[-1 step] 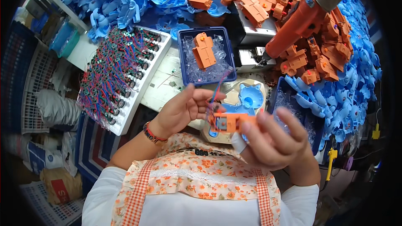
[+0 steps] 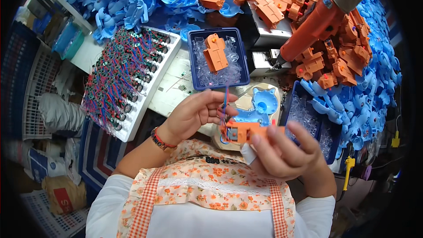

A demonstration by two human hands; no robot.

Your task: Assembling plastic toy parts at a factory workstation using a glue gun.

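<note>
My right hand (image 2: 288,152) grips an orange plastic housing (image 2: 259,131) with a small grey part in its open left end. A white piece (image 2: 248,153) shows below that hand's fingers. Thin blue and red wires (image 2: 226,99) rise from the housing's left end, and my left hand (image 2: 191,117) pinches them there; a small dark part by the fingertips is too unclear to name. Just beyond the hands, a light blue animal-shaped shell (image 2: 265,102) lies in a beige holder (image 2: 243,102), partly hidden by the housing and fingers.
A white foam tray (image 2: 152,101) of wired circuit boards lies left. A dark blue bin (image 2: 191,57) holds clear plastic pieces and another orange housing (image 2: 215,53); a second bin (image 2: 288,105) sits right. An orange-red tool (image 2: 304,31) slants in before heaped orange housings and blue shells (image 2: 348,101).
The housing and my right hand have shifted slightly down and tilted. The wires now stand straighter above my left fingers, which keep nearly the same place.
</note>
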